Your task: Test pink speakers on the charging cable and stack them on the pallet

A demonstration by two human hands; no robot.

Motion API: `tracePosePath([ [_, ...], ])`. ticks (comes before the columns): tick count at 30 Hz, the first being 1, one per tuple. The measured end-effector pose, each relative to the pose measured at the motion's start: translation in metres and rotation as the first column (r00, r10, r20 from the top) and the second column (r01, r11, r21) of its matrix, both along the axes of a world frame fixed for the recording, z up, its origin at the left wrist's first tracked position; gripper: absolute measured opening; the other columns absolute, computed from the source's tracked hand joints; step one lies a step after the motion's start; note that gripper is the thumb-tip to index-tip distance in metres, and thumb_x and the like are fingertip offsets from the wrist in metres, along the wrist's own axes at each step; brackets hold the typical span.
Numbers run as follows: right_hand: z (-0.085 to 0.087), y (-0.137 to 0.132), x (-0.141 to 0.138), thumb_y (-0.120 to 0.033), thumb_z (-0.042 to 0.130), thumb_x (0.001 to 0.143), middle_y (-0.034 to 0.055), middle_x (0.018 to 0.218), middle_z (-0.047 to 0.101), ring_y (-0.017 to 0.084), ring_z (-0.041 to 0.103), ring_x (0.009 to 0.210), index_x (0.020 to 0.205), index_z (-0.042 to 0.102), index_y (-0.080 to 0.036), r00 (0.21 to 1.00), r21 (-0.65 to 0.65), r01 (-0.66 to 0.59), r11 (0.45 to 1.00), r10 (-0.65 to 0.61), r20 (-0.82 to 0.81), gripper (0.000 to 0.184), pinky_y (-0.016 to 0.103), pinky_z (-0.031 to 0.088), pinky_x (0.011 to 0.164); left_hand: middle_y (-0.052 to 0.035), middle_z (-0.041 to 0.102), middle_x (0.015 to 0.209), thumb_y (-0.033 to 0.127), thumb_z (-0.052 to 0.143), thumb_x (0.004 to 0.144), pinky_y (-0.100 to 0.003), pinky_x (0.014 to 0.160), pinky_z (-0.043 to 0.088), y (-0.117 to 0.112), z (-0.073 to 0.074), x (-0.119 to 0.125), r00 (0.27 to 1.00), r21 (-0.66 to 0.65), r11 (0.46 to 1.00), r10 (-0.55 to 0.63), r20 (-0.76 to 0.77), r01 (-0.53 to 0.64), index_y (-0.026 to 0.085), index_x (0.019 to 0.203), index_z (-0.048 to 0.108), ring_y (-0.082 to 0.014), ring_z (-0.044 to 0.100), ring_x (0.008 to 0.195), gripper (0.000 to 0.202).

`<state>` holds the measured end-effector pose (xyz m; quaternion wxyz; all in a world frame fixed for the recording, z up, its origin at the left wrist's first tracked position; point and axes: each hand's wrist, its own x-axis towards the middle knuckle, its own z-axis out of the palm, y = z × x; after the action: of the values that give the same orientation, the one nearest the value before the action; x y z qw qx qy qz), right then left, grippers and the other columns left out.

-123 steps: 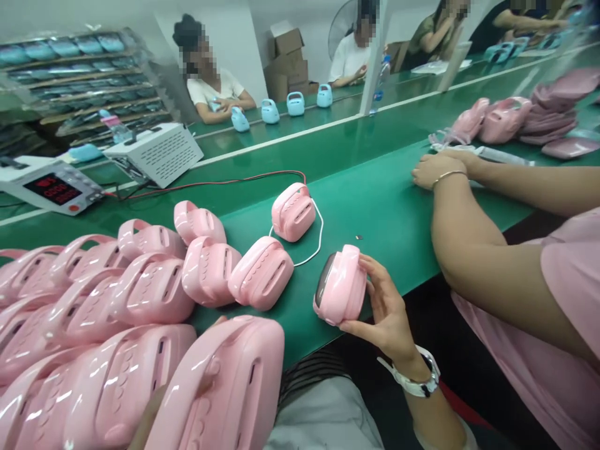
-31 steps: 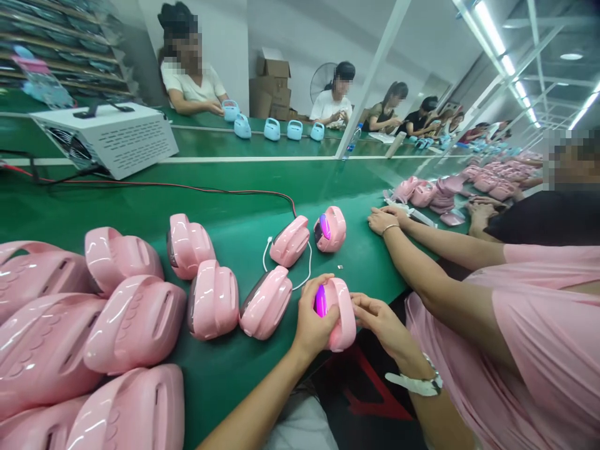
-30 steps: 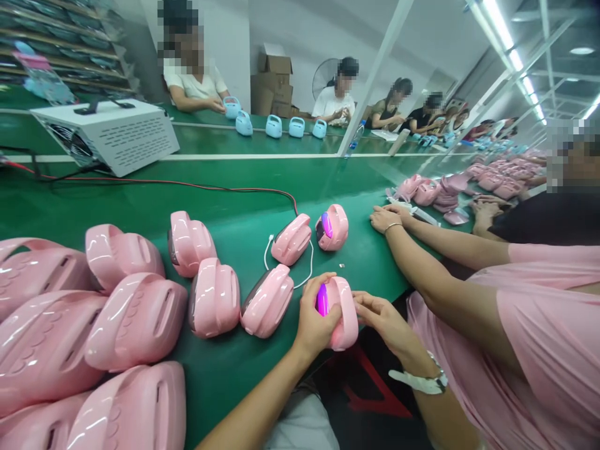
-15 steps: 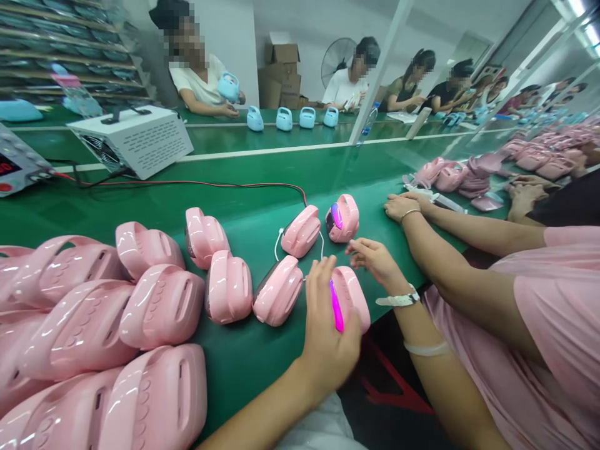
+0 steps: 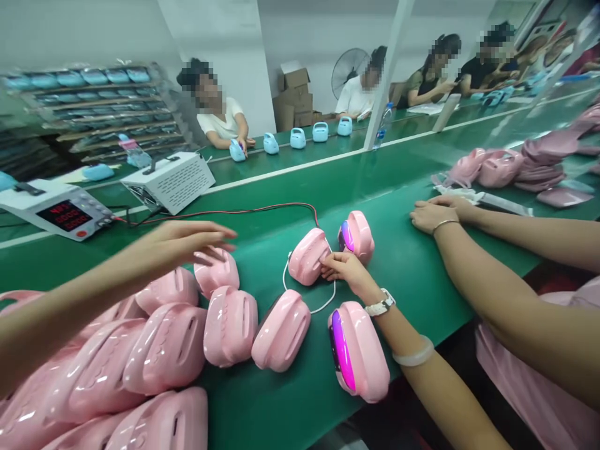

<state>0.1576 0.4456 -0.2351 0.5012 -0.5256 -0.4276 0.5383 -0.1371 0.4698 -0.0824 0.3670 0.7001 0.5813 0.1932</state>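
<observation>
While the right hand (image 5: 349, 270) is at the wired pink device (image 5: 306, 257) on the green desk (image 5: 262, 412), its fingers are bent and drawn close together against that device's right side; whether they grip the casing, the white cable (image 5: 323, 309) or neither cannot be told. The white cable loops around the near side of the device, and a red and black wire (image 5: 244, 211) reaches its far side from a white instrument (image 5: 65, 212) with a red display at the left. The left hand (image 5: 187, 240), blurred, is stretched out over the left part of the crowded pink devices (image 5: 164, 347), fingers straight, loosely together and empty; contact with those beneath is unclear. Near the right forearm, the near lit device (image 5: 368, 350) stands on the desk, purple glowing on its left face, and the far lit device (image 5: 363, 234) sits just beyond the right hand. At the right, a co-worker's hands (image 5: 434, 215) rest near pink shells (image 5: 546, 165); blue devices (image 5: 320, 132) line the far side.
</observation>
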Motion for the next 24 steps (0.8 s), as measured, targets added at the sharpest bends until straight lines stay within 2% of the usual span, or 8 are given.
tracePosePath([
  [2,-0.004,0.001,-0.002,-0.048,0.082,0.055,0.0005,0.058,0.065,0.009,0.061,0.052,0.059,0.061,-0.015,0.999,0.029,0.014,0.999,-0.013,-0.029,0.040,0.016,0.045,0.047,-0.0126,0.063,0.120,0.058,0.061,0.071,-0.036,0.087,0.052,0.028,-0.005,0.038,0.983,-0.185,0.968,-0.179,-0.044,0.168,0.019,0.129,0.052,-0.0256,0.064,0.097,0.071],
  [4,-0.006,0.002,-0.004,-0.053,0.083,0.050,0.0005,0.057,0.064,0.009,0.060,0.052,0.059,0.061,-0.014,0.998,0.052,0.025,0.998,-0.022,-0.050,0.045,0.017,0.045,0.048,-0.0156,0.056,0.131,0.058,0.062,0.072,-0.038,0.086,0.051,0.053,-0.025,0.079,0.939,-0.343,0.891,-0.338,-0.066,0.297,0.021,0.141,0.039,-0.0264,0.064,0.097,0.082],
  [5,-0.007,0.002,-0.005,-0.055,0.083,0.048,0.0006,0.056,0.064,0.009,0.060,0.052,0.059,0.061,-0.014,0.998,0.059,0.027,0.998,-0.023,-0.059,0.047,0.017,0.045,0.049,-0.0129,0.051,0.137,0.060,0.059,0.075,-0.038,0.088,0.050,0.064,-0.037,0.097,0.891,-0.408,0.819,-0.454,-0.029,0.404,0.026,0.144,0.033,-0.0267,0.061,0.105,0.081],
  [7,-0.008,0.003,-0.005,-0.057,0.083,0.047,0.0007,0.055,0.064,0.010,0.059,0.051,0.059,0.062,-0.014,0.997,0.064,0.023,0.998,-0.018,-0.076,0.049,0.019,0.045,0.049,-0.0102,0.046,0.141,0.065,0.051,0.080,-0.037,0.088,0.049,0.078,-0.058,0.119,0.810,-0.435,0.713,-0.582,0.072,0.550,0.030,0.144,0.030,-0.0276,0.052,0.118,0.076],
  [9,-0.008,0.003,-0.006,-0.058,0.083,0.046,0.0008,0.056,0.064,0.010,0.059,0.050,0.058,0.062,-0.014,0.996,0.066,0.015,0.998,-0.009,-0.094,0.050,0.020,0.046,0.050,-0.0097,0.046,0.141,0.068,0.043,0.084,-0.034,0.086,0.050,0.083,-0.071,0.124,0.776,-0.435,0.665,-0.616,0.139,0.606,0.031,0.144,0.029,-0.0272,0.048,0.121,0.072],
  [13,-0.008,0.005,-0.006,-0.055,0.084,0.047,0.0004,0.054,0.064,0.010,0.059,0.050,0.055,0.061,-0.014,0.993,0.074,0.007,0.997,0.002,-0.115,0.047,0.020,0.045,0.051,-0.0065,0.051,0.134,0.054,0.055,0.085,-0.028,0.077,0.052,0.079,-0.076,0.113,0.775,-0.442,0.645,-0.582,0.245,0.624,0.036,0.143,0.028,-0.0231,0.055,0.111,0.067],
  [16,-0.008,0.006,-0.005,-0.051,0.085,0.048,0.0012,0.053,0.064,0.010,0.059,0.050,0.052,0.061,-0.015,0.995,0.063,-0.008,0.998,0.014,-0.103,0.044,0.021,0.045,0.051,-0.0052,0.054,0.129,0.048,0.061,0.083,-0.025,0.073,0.053,0.076,-0.076,0.109,0.774,-0.414,0.656,-0.565,0.286,0.632,0.039,0.142,0.031,-0.0208,0.059,0.103,0.067],
  [24,-0.004,0.004,-0.002,-0.049,0.086,0.047,0.0004,0.054,0.063,0.010,0.059,0.052,0.052,0.062,-0.015,0.991,0.063,-0.030,0.998,0.038,-0.126,0.043,0.022,0.048,0.056,-0.0052,0.057,0.120,0.044,0.062,0.082,-0.024,0.069,0.055,0.073,-0.079,0.111,0.779,-0.380,0.680,-0.549,0.304,0.627,0.033,0.134,0.042,-0.0197,0.060,0.094,0.057],
])
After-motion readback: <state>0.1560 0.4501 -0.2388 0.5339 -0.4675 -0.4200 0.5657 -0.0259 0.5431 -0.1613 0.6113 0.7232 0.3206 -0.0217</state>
